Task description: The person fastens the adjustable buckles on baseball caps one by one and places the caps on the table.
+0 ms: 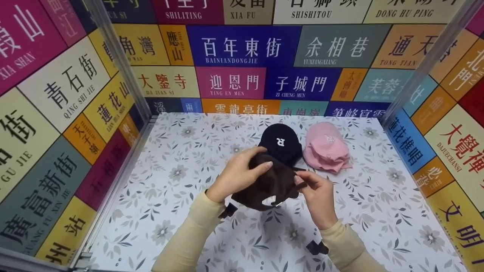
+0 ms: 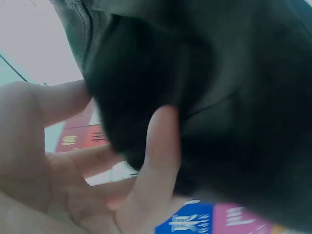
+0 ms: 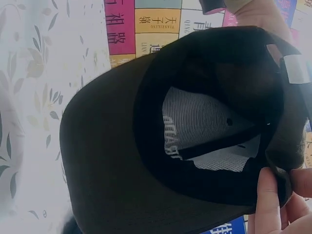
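Observation:
Both hands hold a dark brown baseball cap [image 1: 270,181] above the table. My left hand [image 1: 236,173] grips its left side, the thumb on one face and the fingers on the other. At the right edge, my right hand [image 1: 319,194] pinches the cap between thumb and fingers. The right wrist view looks into the cap, past the wide brim [image 3: 102,151] to a white mesh lining [image 3: 195,122]. Dark cloth [image 2: 234,107] fills most of the left wrist view. Just behind is a navy cap [image 1: 281,155] with a white letter, partly hidden by the brown one.
A pink cap [image 1: 327,151] lies to the right of the navy one on the table [image 1: 166,196], which has a leaf and flower pattern. Colourful sign-covered panels [image 1: 242,45] stand at the back and both sides. Metal posts [image 1: 124,56] mark the corners.

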Action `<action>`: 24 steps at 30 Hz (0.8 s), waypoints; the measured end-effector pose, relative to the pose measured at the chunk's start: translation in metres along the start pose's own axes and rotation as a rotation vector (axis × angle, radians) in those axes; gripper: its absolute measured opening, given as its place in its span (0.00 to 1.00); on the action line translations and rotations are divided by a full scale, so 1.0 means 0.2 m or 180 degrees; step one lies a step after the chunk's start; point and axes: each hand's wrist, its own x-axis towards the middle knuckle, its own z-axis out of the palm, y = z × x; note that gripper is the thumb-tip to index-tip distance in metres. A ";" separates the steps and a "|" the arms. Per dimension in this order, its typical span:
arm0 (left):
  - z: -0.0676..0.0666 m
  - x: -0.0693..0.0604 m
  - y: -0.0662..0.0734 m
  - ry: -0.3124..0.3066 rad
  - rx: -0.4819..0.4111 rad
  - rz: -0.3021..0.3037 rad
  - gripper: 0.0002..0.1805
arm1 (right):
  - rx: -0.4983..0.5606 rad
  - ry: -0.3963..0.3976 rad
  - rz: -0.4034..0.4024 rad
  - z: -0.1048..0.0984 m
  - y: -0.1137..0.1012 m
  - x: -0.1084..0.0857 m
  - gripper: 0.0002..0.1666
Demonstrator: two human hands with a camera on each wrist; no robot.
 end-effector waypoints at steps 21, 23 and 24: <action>-0.21 0.11 0.01 0.0743 0.0476 0.0412 0.06 | 0.0098 -0.0113 -0.0319 -0.06 0.00 0.00 0.14; -0.25 0.15 -0.01 0.0798 0.0524 0.0390 0.07 | 0.0105 -0.0093 -0.0303 -0.07 0.01 0.00 0.14; -0.27 0.17 -0.03 0.0815 0.0531 0.0373 0.08 | 0.0121 -0.0097 -0.0296 -0.07 0.01 0.00 0.14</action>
